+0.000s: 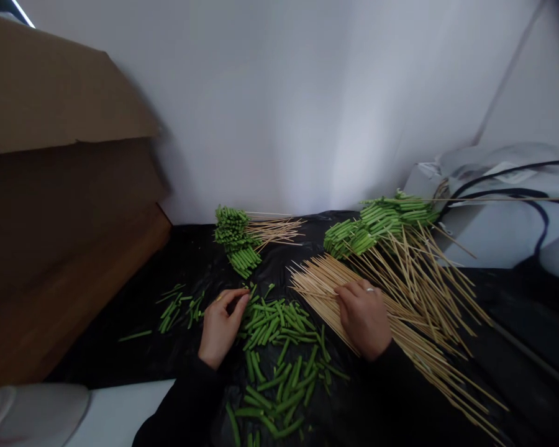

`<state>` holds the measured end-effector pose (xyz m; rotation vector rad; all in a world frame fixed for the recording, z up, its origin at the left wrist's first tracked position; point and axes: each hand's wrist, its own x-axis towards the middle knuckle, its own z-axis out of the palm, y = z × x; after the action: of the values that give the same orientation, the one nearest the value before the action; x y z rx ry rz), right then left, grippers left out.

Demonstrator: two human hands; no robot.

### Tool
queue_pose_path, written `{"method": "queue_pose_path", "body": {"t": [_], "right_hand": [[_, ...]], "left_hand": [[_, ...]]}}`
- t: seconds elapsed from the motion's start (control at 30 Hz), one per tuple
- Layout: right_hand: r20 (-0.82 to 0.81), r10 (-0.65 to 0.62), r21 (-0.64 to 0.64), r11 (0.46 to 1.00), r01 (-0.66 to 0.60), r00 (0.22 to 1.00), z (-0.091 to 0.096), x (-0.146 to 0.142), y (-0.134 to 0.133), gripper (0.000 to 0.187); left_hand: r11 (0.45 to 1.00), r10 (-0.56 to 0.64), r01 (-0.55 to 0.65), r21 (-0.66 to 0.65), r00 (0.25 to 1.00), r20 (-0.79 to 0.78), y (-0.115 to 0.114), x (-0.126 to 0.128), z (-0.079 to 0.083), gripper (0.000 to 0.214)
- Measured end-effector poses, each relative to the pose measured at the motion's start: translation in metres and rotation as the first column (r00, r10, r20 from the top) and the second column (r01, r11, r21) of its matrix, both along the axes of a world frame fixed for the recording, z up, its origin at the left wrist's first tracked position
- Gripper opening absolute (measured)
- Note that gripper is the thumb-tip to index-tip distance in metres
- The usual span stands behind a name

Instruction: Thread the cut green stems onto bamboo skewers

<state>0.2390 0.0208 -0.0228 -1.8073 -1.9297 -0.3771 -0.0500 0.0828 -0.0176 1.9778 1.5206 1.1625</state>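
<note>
My left hand [221, 324] rests on the black sheet [97, 347] at the left edge of a heap of short green stalk pieces [274, 335]; its fingers are curled and pinched together, with what they hold too small to make out. My right hand [363, 315], with a ring on one finger, lies on a spread of bare bamboo skewers [414, 310], fingers bent down onto the sticks as if gripping some. Both sleeves are black.
Two piles of skewers loaded with green pieces lie at the back, one in the middle [237, 239] and one on the right [382, 223]. A small scatter of green pieces [177, 307] lies left. A large cardboard box [60, 186] stands left. White bags and black cables [507, 186] sit right.
</note>
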Motion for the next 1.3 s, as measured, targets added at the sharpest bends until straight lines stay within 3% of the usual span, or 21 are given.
{"method": "queue_pose_path", "body": {"t": [0.27, 0.4, 0.6, 0.77, 0.9, 1.03, 1.13, 1.3], "right_hand": [[0.048, -0.015, -0.128, 0.992, 0.021, 0.999, -0.003, 0.000, 0.001, 0.018], [0.074, -0.011, -0.127, 0.992, 0.021, 0.997, -0.006, 0.000, 0.002, 0.016], [0.060, 0.019, -0.005, 1.000, -0.019, 0.998, -0.008, -0.001, 0.003, 0.014], [-0.035, 0.192, 0.154, 0.971, -0.185, 0.981, -0.003, -0.006, -0.002, 0.018], [-0.026, 0.261, 0.197, 0.948, -0.251, 0.965, 0.002, -0.015, -0.010, 0.027], [0.041, 0.225, 0.184, 0.956, -0.229, 0.974, 0.008, -0.023, -0.017, 0.016], [0.086, 0.235, 0.181, 0.952, -0.247, 0.968, 0.011, -0.027, -0.020, 0.019], [0.099, 0.292, 0.217, 0.927, -0.307, 0.951, 0.010, -0.030, -0.025, 0.035]], "left_hand": [[1.000, -0.019, 0.018, -0.018, 0.999, -0.045, 0.000, -0.002, -0.002, 0.022], [1.000, -0.009, 0.009, -0.022, 1.000, -0.028, -0.001, -0.002, -0.001, 0.022], [1.000, 0.000, 0.000, -0.001, 1.000, -0.012, -0.001, -0.003, -0.005, 0.022], [1.000, -0.025, 0.025, -0.004, 1.000, 0.010, -0.004, -0.001, -0.003, 0.021], [0.993, -0.118, 0.118, -0.005, 0.993, -0.005, -0.010, 0.003, 0.002, 0.018], [0.959, -0.282, 0.279, -0.041, 0.951, -0.125, -0.017, 0.008, 0.008, 0.018], [0.925, -0.380, 0.368, -0.096, 0.885, -0.271, -0.021, 0.013, 0.012, 0.019], [0.925, -0.379, 0.352, -0.142, 0.823, -0.424, -0.026, 0.017, 0.012, 0.017]]}}
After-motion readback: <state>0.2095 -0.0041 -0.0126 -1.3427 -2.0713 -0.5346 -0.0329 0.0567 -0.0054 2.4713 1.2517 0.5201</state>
